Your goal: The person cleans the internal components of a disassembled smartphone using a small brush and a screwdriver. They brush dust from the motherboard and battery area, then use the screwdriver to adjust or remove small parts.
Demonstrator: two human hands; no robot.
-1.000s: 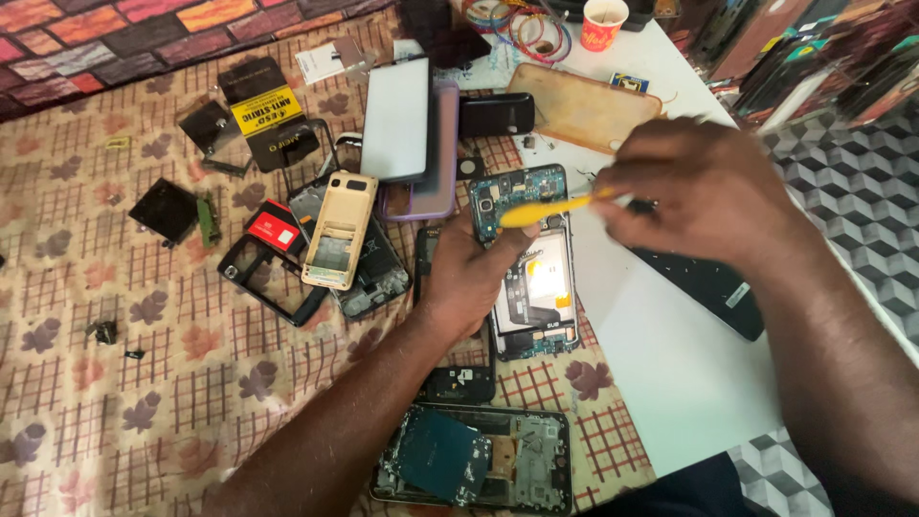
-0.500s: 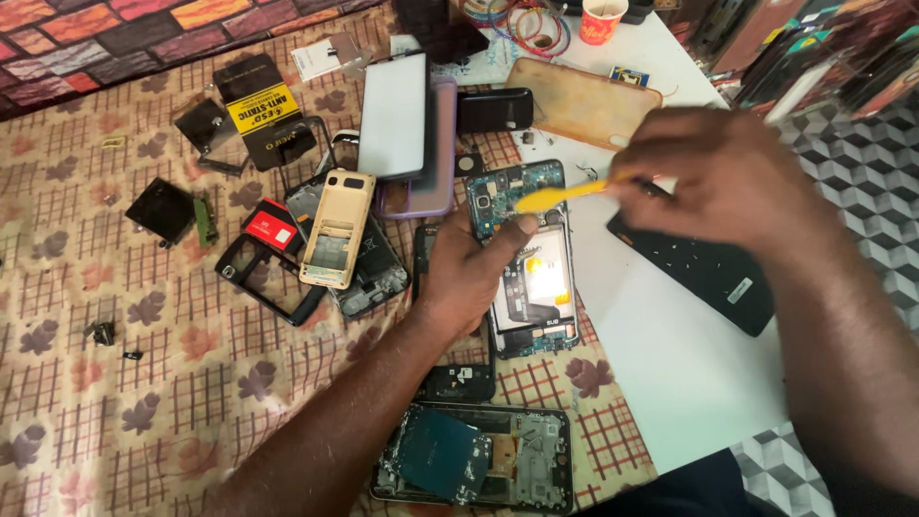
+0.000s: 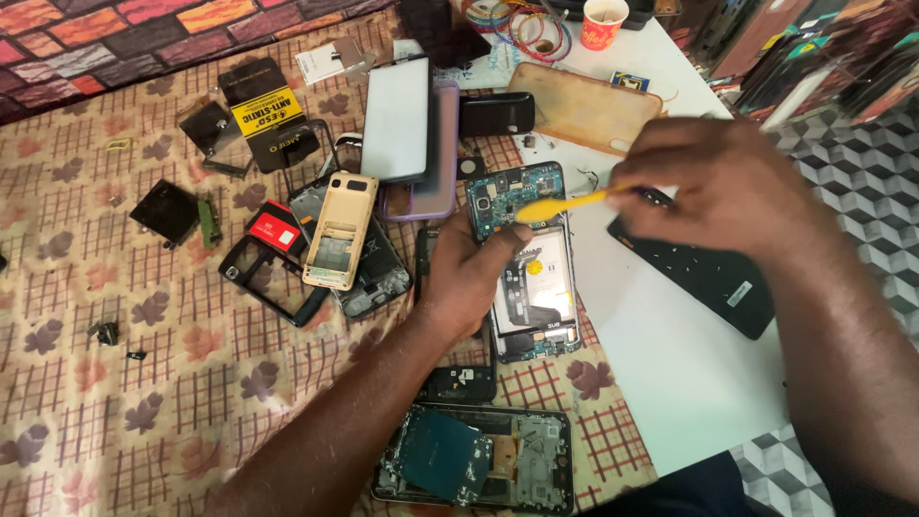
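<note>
Far left of the patterned cloth [image 3: 115,402]: a small black square part [image 3: 167,211] and loose screws, well apart from your work. Nearer the middle, a gold keypad-phone shell [image 3: 339,233] lies over dark frames, with a white screen panel [image 3: 396,119] above it toward the far edge. Your left hand [image 3: 471,273] presses down on the opened phone [image 3: 529,263], fingers spread flat along its left side, pinning it rather than gripping. The phone sits at the cloth's right edge, where the white tabletop [image 3: 661,354] begins; its circuit board and battery are exposed. Your right hand [image 3: 713,187] has its fingers pinched on a yellow pry tool [image 3: 565,202], tip over the board's upper part. This reads as prying or unclipping near the board; the next move calls for a light, shallow lever and a steady left hand. A black back cover [image 3: 704,278] lies just right.
</note>
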